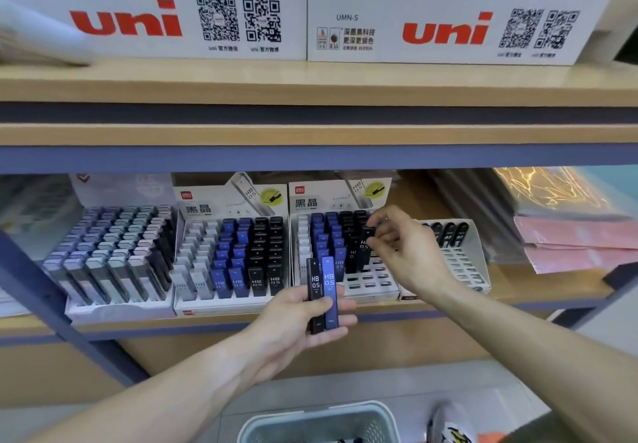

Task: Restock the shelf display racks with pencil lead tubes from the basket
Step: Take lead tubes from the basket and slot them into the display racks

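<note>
My left hand (303, 318) grips two slim rectangular plastic lead tubes side by side, long axes upright, caps toward the shelf above: one black tube (315, 296) and one blue tube (330, 292), both printed HB 0.5. My right hand (402, 242) pinches the cap of a third tube, a black one (365, 247), standing upright with its lower end down in the white cardboard display rack (371, 287) that is third from the left. That rack's front slots are bare. Four racks sit in a row on the wooden shelf (518, 290); the rightmost white rack (466, 263) holds four black tubes at its back. The pale grey plastic basket (321, 423) sits on the floor below my arms.
</note>
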Motion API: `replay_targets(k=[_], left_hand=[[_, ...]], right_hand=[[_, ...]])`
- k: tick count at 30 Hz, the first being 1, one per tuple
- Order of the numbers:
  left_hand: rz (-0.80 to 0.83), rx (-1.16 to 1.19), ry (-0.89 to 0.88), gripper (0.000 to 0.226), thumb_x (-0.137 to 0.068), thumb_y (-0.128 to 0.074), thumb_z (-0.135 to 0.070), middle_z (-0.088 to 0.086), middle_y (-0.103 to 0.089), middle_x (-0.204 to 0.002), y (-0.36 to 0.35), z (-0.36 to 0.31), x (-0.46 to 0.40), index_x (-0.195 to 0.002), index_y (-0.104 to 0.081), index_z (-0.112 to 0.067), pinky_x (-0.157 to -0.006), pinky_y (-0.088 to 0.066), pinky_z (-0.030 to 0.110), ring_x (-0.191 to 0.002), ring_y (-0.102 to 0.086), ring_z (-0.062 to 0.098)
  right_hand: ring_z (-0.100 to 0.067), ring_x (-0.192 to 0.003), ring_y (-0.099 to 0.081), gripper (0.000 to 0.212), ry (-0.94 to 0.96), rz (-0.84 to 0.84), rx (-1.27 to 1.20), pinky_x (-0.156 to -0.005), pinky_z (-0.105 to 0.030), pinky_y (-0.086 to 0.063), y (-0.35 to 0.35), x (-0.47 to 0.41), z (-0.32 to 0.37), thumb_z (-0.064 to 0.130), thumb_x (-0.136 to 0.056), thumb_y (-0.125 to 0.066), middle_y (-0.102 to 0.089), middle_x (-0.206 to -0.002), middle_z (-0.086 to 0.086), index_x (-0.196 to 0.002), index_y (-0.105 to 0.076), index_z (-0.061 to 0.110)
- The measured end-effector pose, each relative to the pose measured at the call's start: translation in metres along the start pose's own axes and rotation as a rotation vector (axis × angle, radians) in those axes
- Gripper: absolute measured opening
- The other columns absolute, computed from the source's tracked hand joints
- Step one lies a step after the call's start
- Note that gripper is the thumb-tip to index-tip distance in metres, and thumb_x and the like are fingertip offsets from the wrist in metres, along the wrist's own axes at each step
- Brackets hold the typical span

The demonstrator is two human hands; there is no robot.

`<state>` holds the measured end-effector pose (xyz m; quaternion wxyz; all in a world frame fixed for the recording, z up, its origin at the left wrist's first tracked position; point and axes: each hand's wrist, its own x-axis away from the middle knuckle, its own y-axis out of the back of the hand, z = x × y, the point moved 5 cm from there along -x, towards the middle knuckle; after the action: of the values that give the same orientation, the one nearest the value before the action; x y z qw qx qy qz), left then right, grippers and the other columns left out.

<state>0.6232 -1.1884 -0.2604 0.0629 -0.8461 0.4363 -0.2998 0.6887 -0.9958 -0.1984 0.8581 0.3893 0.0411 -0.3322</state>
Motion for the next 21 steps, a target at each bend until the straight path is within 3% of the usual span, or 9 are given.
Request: replay_targets(k=[9,21], left_hand=[[-0.009,-0.007,-0.023,0.026,-0.104,-0.051,-0.006,0.015,-0.075,-0.116,-0.005,-0.005,-0.002,-0.126,-0.065,-0.006,-0.088,-0.062,0.037,-0.107,-0.073,0.03],[-0.001,0.016,0.005,0.028,-0.104,-0.048,0.0,0.016,-0.074,-0.117,-0.005,-0.002,-0.004,-0.127,-0.063,-0.003,-0.092,-0.06,0.042,-0.108,-0.072,0.032]], right_hand=[[-0.004,-0.081,-0.064,0.024,0.074,0.083,0.041,-0.075,-0.021,-0.054,-0.009,0.0,-0.001,0.009,-0.091,-0.072,-0.066,-0.086,0.011,-0.103,-0.062,0.027],[-0.004,-0.08,-0.065,0.021,0.097,0.165,0.028,-0.074,-0.02,-0.055,-0.016,0.003,-0.004,0.009,-0.089,-0.074,-0.068,-0.085,0.008,-0.101,-0.064,0.024]])
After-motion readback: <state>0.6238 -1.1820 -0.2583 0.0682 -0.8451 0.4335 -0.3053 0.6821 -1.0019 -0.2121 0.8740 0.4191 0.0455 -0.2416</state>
